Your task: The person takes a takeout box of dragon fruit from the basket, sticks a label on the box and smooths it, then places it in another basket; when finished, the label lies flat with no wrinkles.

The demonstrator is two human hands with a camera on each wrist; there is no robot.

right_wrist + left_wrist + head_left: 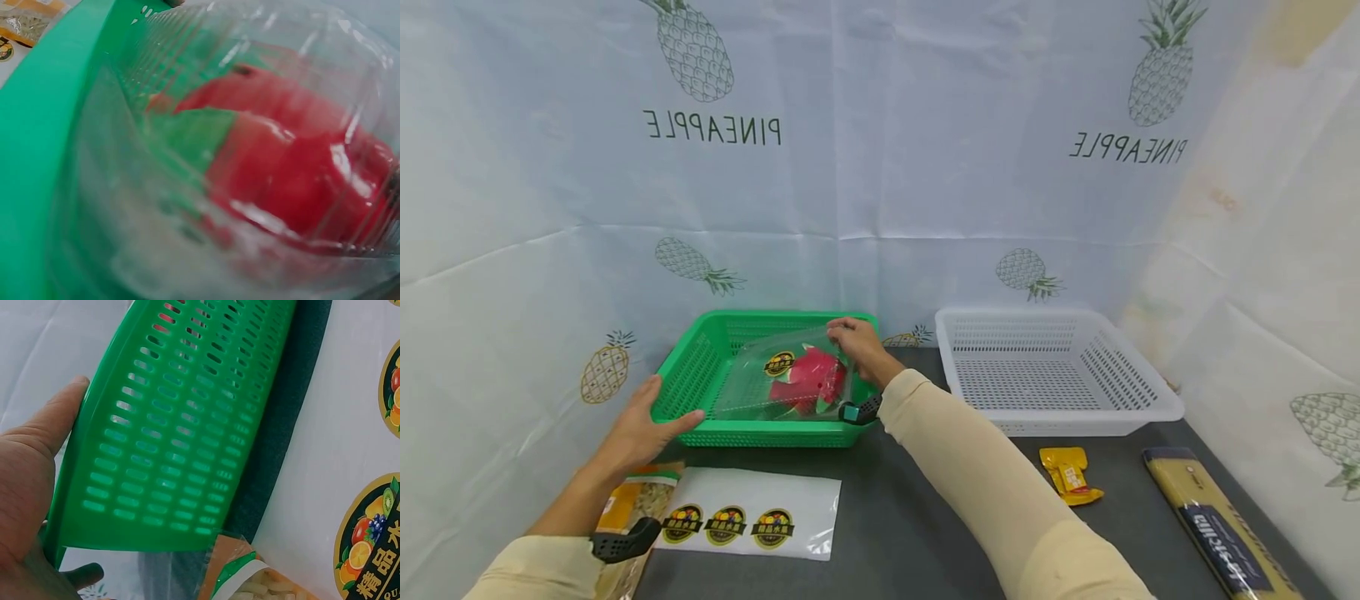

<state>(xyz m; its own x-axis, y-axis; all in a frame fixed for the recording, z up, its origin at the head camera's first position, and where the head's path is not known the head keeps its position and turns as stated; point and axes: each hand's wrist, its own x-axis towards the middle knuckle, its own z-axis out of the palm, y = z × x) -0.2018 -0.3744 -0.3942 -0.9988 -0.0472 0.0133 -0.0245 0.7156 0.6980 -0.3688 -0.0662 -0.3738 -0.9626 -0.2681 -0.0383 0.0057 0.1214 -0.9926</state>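
Observation:
A clear plastic fruit box (748,379) with a round black-and-yellow label lies tilted inside the green basket (760,436). Within it is a red dragon fruit (811,379) with green tips, seen close up through the ribbed plastic in the right wrist view (281,181). My right hand (861,346) grips the box at its right edge, fingers bent over the rim. At the basket's front left corner, my left hand (636,429) rests with thumb and fingers spread. In the left wrist view, one finger of this hand (25,487) touches the basket's rim.
On the right stands a white basket (1060,421). In front of it lie a yellow packet (1070,475) and a long brown package (1217,525). A white sheet of round labels (745,483) lies before the green basket, beside a bag of pale pieces (651,500).

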